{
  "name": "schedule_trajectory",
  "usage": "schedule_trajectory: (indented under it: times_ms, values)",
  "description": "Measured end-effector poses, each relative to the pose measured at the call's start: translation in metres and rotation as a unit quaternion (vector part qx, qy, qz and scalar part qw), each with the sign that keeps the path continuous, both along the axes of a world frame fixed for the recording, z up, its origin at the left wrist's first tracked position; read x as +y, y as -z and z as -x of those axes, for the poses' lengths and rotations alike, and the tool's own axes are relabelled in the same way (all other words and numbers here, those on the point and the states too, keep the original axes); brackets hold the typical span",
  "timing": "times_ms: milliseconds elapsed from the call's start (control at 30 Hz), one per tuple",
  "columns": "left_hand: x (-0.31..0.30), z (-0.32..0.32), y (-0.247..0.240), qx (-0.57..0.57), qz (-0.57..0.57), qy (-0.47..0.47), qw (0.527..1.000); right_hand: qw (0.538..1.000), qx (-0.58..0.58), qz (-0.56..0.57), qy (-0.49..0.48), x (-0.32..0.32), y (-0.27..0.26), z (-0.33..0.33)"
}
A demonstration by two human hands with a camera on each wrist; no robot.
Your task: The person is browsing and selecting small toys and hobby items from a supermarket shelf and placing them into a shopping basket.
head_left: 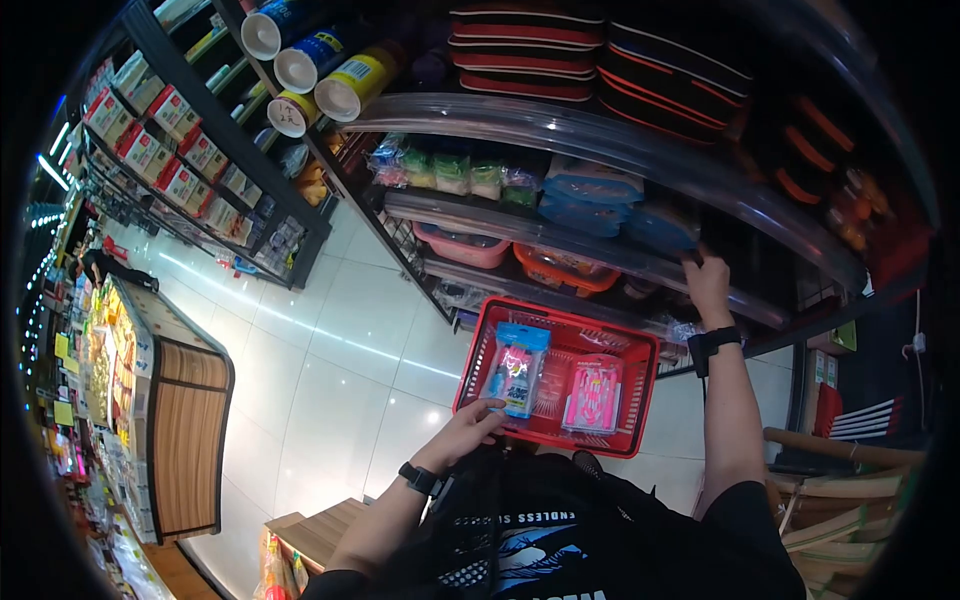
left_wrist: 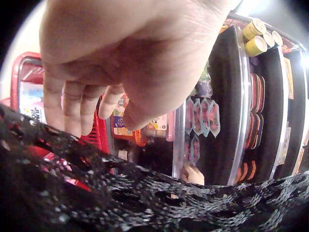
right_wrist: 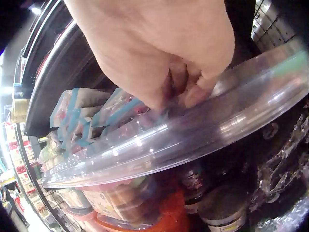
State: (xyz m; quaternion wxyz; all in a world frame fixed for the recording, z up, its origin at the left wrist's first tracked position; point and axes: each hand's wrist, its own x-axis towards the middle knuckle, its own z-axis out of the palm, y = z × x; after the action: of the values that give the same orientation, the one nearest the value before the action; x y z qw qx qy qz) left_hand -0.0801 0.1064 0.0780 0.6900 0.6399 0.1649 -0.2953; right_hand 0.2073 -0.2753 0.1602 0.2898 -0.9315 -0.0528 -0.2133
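Blue-edged packs (head_left: 590, 195): shelf stock, just left of the right hand's fingers.
Right hand (head_left: 708, 285): fingers bent in behind the clear shelf lip (right_wrist: 135, 150), beside the nearest pack; whether they pinch its film cannot be told (the lip and the hand itself hide the tips). Left hand (head_left: 465, 435): fingers loose, gripping nothing visible, at the near side of the red basket (head_left: 645, 390). Under and beyond those fingers: one jump rope pack (head_left: 522, 365); farther to their right, one pink pack (head_left: 593, 395), both inside the basket. Handling note, by judgement: best to pinch one pack by its sealed edge, raise it clear of the lip before drawing it out, and leave the neighbouring packs undisturbed.
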Motion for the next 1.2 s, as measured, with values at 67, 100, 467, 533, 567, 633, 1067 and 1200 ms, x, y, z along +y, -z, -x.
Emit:
schedule_trajectory:
  times_ms: [67, 100, 467, 533, 567, 633, 1067, 1200]
  values:
    - [0.002, 0.0, 0.004, 0.008, -0.001, -0.001, 1.0, 1.0, 0.024, 0.019, 0.004, -0.006, -0.002, 0.002]
    - [0.003, -0.003, 0.005, 0.014, -0.006, -0.004, 1.0, 0.998, 0.045, 0.035, 0.007, -0.009, -0.006, 0.003]
    - [0.017, -0.009, 0.028, 0.044, 0.013, 0.006, 0.999, 0.997, 0.069, 0.011, -0.026, -0.023, -0.012, 0.014]
    - [0.019, -0.011, 0.032, 0.042, 0.002, 0.008, 0.999, 0.994, 0.054, -0.039, 0.084, -0.012, -0.025, 0.035]
    - [0.02, -0.011, 0.034, 0.047, 0.003, -0.001, 0.999, 0.992, -0.026, -0.1, 0.067, -0.005, -0.02, 0.044]
    - [0.022, -0.01, 0.038, 0.036, 0.003, -0.027, 0.999, 0.975, -0.034, -0.217, 0.038, 0.006, 0.0, 0.065]
    - [0.037, -0.005, 0.057, 0.033, -0.139, 0.09, 0.986, 0.785, 0.573, -0.216, -0.096, 0.187, 0.291, 0.15]
    - [0.045, -0.002, 0.045, 0.038, -0.177, 0.083, 0.98, 0.774, 0.569, -0.275, 0.035, 0.213, 0.365, 0.182]
